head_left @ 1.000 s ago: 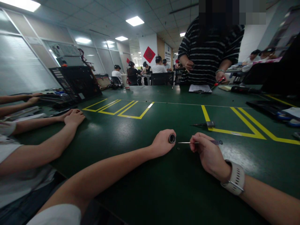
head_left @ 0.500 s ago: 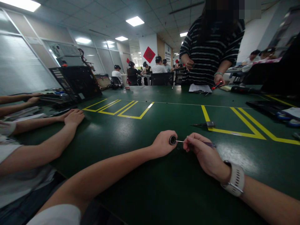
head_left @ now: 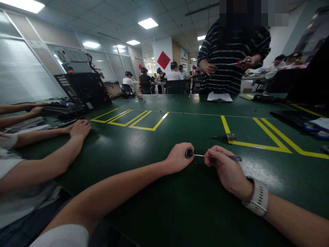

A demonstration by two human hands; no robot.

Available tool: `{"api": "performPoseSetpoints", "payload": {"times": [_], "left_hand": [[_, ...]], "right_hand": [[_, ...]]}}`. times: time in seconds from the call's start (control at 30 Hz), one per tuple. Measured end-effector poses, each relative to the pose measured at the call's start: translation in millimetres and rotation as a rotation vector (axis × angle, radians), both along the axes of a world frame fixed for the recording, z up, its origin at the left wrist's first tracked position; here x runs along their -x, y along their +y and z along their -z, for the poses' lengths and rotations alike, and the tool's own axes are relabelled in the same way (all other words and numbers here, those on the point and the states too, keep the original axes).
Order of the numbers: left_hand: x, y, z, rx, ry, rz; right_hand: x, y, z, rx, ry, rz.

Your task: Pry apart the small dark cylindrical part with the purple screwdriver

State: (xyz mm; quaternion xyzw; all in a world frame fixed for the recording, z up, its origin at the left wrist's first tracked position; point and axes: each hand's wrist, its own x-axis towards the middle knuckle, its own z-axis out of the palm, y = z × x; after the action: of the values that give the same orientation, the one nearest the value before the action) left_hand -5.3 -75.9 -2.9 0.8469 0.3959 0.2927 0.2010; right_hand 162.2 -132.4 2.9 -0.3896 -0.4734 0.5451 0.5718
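My left hand (head_left: 179,158) is closed round a dark cylindrical part (head_left: 189,153), its open round end facing up and toward me. Between the fingers of my right hand (head_left: 224,166) is a thin screwdriver (head_left: 235,158) with a purplish see-through handle. Its slim metal shaft points left, the tip at the rim of the cylinder; whether it touches I cannot tell. A tiny dark ring-like piece (head_left: 195,163) lies on the table just below the tip. Beyond my right hand, another dark cylindrical piece with a thin pointed end (head_left: 231,137) rests by the yellow tape.
Yellow tape (head_left: 144,128) marks outlines on the green table (head_left: 133,151). At left are a neighbour's hands (head_left: 81,128) and a black computer case (head_left: 83,91). Across the table a person in a striped top (head_left: 226,65) holds a red-handled screwdriver (head_left: 241,62) above a clipboard (head_left: 219,97).
My right hand has shifted slightly right, drawing the screwdriver back a little from the cylinder. The person opposite has raised the red-handled screwdriver from near the clipboard to chest height.
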Motion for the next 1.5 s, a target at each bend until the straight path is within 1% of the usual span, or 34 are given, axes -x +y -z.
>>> {"api": "performPoseSetpoints", "payload": {"times": [0.17, 0.33, 0.6, 0.93, 1.1, 1.3, 1.5], "left_hand": [[0, -1, -1.2, 0.006, 0.007, -0.016], [0, -2, -1.6, 0.014, 0.011, -0.021], [0, -1, -1.4, 0.013, 0.043, -0.04], [1, -1, -0.6, 0.016, 0.038, -0.053], [0, -1, -1.0, 0.024, 0.042, -0.06], [0, -1, -1.2, 0.009, 0.059, -0.058], [0, 0, -0.7, -0.004, 0.058, -0.066]], "right_hand": [[0, 0, -1.7, -0.011, 0.027, 0.051], [0, -1, -1.4, 0.001, 0.014, 0.058], [1, 0, -2.2, -0.013, 0.01, 0.106], [1, -1, -4.0, 0.0, -0.013, 0.11], [-1, 1, 0.1, 0.005, -0.037, 0.098], [-2, 5, 7.2, 0.014, -0.127, 0.081], [0, 5, 7.1, 0.022, -0.169, 0.076]]}}
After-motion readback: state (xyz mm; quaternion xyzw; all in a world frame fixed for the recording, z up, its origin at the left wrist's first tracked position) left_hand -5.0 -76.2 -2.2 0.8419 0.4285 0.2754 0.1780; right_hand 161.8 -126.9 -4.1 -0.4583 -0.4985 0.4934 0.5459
